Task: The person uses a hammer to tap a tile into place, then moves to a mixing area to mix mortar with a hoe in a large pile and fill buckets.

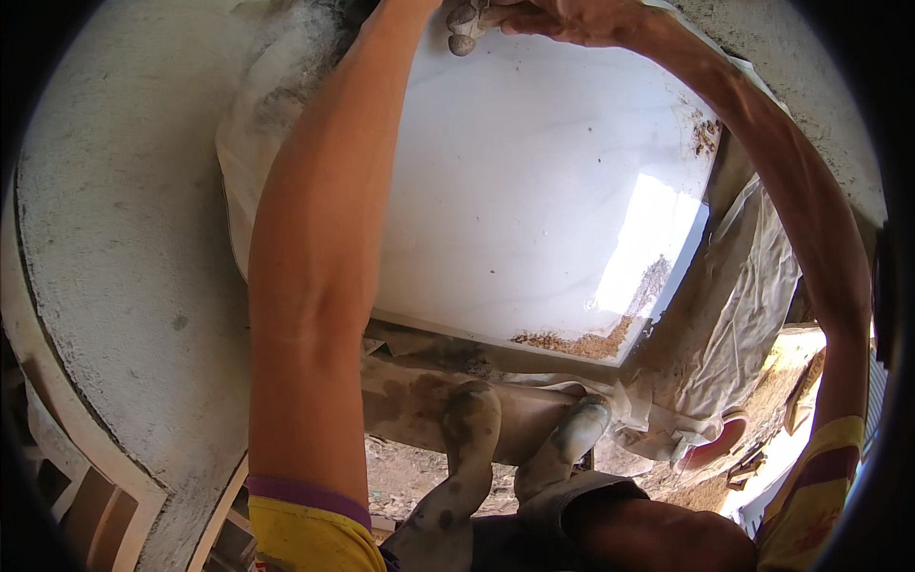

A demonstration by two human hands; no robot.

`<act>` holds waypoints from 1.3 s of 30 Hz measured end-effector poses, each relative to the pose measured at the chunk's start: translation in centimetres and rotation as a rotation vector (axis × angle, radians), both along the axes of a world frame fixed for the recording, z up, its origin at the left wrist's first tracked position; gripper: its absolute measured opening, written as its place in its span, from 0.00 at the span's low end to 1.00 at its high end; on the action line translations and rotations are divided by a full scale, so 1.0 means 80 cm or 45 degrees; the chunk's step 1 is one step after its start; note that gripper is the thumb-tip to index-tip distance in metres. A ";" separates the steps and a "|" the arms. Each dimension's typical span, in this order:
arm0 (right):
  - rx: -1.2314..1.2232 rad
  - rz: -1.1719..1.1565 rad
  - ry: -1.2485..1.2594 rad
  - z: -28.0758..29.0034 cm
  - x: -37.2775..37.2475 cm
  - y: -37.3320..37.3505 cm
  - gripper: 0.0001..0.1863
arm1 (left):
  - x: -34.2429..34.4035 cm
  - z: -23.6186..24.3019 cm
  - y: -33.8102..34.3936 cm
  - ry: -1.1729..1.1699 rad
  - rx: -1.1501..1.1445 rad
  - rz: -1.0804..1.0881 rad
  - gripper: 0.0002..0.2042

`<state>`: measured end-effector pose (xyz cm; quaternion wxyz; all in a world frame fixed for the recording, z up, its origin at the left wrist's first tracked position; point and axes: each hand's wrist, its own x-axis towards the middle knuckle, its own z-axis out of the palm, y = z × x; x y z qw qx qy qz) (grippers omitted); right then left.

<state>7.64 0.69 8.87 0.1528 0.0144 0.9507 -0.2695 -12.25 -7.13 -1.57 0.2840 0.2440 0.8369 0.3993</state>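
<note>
A large glossy white tile or panel (505, 191) with faint grey veining lies in front of me. Brown crumbs cling along its near right corner and right edge, and a bright window-shaped reflection shows on it. My left forearm reaches over its left side, the hand cut off by the upper edge. At the top, my right hand (577, 21) is partly in view with its fingers curled in. Beside those fingers is a dusty grey, round-ended fitting (462, 33); the hand seems closed on something joined to it, though the grip is partly hidden.
Crumpled pale sheeting (739, 305) surrounds the panel. Rough grey plastered surface (133, 210) spreads on the left, with a pale border. Below are my dusty knees (581, 424), rubble-strewn ground (410, 477) and a reddish rounded thing (720, 443).
</note>
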 end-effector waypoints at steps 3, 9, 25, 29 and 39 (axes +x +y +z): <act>0.023 0.131 0.147 -0.015 0.007 -0.022 0.13 | -0.009 -0.001 -0.011 0.034 -0.041 0.004 0.12; 0.037 0.034 0.023 -0.014 0.008 -0.008 0.12 | -0.009 -0.003 -0.009 -0.002 -0.013 0.006 0.12; -0.149 0.280 0.119 -0.009 0.002 -0.004 0.13 | -0.032 -0.009 -0.017 -0.219 0.119 0.017 0.15; 0.045 0.207 0.105 -0.011 0.026 -0.007 0.14 | 0.006 -0.003 -0.013 -0.011 -0.063 0.017 0.09; 0.053 0.449 0.037 0.007 0.014 -0.020 0.11 | -0.017 -0.013 -0.016 -0.150 0.006 0.071 0.13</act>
